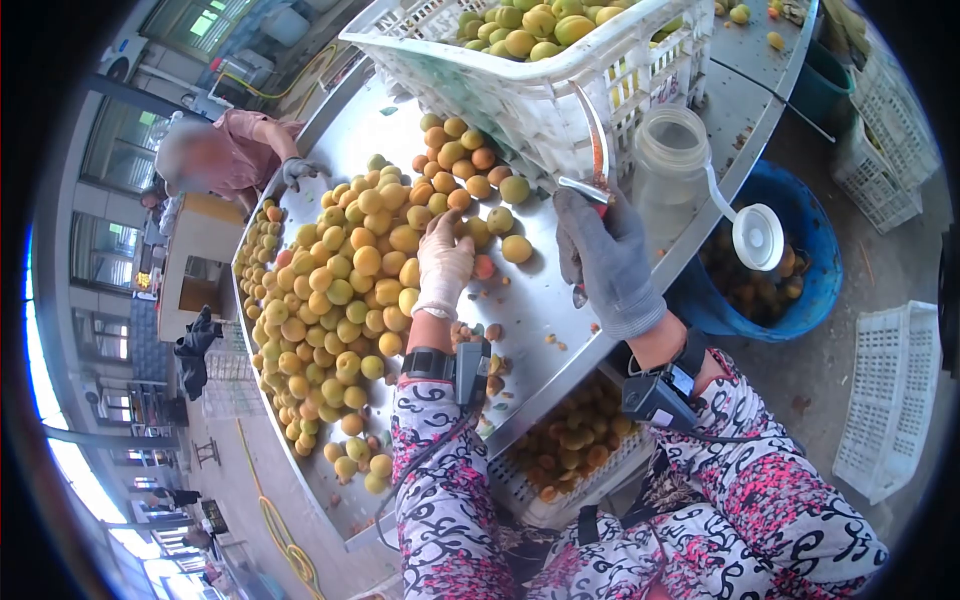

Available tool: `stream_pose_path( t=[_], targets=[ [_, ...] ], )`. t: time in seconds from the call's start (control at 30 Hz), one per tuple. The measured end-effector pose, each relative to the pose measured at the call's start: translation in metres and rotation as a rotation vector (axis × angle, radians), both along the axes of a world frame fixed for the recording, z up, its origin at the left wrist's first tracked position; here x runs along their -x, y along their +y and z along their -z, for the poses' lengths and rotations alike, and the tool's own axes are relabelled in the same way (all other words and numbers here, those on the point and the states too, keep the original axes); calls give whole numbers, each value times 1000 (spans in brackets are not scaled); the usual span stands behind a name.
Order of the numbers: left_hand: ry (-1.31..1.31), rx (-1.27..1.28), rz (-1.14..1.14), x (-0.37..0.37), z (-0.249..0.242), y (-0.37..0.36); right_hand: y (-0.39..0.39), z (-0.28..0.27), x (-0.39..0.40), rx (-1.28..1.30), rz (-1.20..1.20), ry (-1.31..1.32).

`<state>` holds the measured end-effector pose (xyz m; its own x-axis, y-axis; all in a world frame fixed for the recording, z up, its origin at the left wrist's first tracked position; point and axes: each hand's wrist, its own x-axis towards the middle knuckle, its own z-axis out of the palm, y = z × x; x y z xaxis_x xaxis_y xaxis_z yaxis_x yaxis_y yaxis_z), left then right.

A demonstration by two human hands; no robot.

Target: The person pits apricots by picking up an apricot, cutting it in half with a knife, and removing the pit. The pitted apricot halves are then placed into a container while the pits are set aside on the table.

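Note:
A pile of yellow-orange apricots point(350, 270) lies on the metal table point(540, 330). My left hand point(443, 268), in a pale glove, rests at the pile's right edge with its fingers curled over the fruit; whether it grips one is hidden. My right hand point(608, 262), in a grey glove, is closed around a tool with a red handle and a metal end point(583, 190). It is beside a clear plastic jar point(665, 185) whose white lid point(757, 237) hangs open. Behind my hands stands a white crate point(470, 65) of greenish apricots.
A co-worker point(235, 150) stands across the table, one gloved hand at its edge. On the right is a blue bucket point(825, 290) holding fruit scraps. Under the table's near edge sits a crate of apricots point(575, 440). White crates point(885, 400) lie on the floor.

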<state>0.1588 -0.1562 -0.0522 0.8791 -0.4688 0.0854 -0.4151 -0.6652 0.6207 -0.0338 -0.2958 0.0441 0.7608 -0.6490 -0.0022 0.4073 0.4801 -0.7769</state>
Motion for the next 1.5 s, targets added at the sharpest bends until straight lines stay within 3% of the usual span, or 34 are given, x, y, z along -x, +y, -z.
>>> stream_pose_path(
  t=[0.33,0.47,0.7,0.77,0.8,0.87,1.07,1.2,1.27,1.33,1.4,1.5],
  targets=[
    [-65,41,51,8,17,26,4,2,-3,-49,-47,8],
    [-5,54,41,9,21,30,4,3,-1,-42,-124,67],
    [173,117,55,20,4,35,10,0,-5,-50,-52,21],
    [465,544,25,21,-1,41,11,1,-6,-52,-44,7],
    [637,481,-200,31,-36,34,11,0,-6,-63,-50,4],
    [380,679,16,17,-39,51,10,3,-4,-75,-57,7],
    [317,530,-127,4,-36,62,7,3,-4,-44,-81,57],
    [386,466,-84,13,-18,43,9,2,-6,-13,-49,42],
    [74,149,1,15,-8,30,11,2,-6,-3,-51,38],
    [-157,-313,61,28,-28,4,12,3,-8,-11,-49,47],
    [-130,-546,74,25,-27,-17,16,2,-9,10,-34,66],
    [-97,-594,70,18,-25,-33,16,2,-11,19,-20,59]
  ],
)
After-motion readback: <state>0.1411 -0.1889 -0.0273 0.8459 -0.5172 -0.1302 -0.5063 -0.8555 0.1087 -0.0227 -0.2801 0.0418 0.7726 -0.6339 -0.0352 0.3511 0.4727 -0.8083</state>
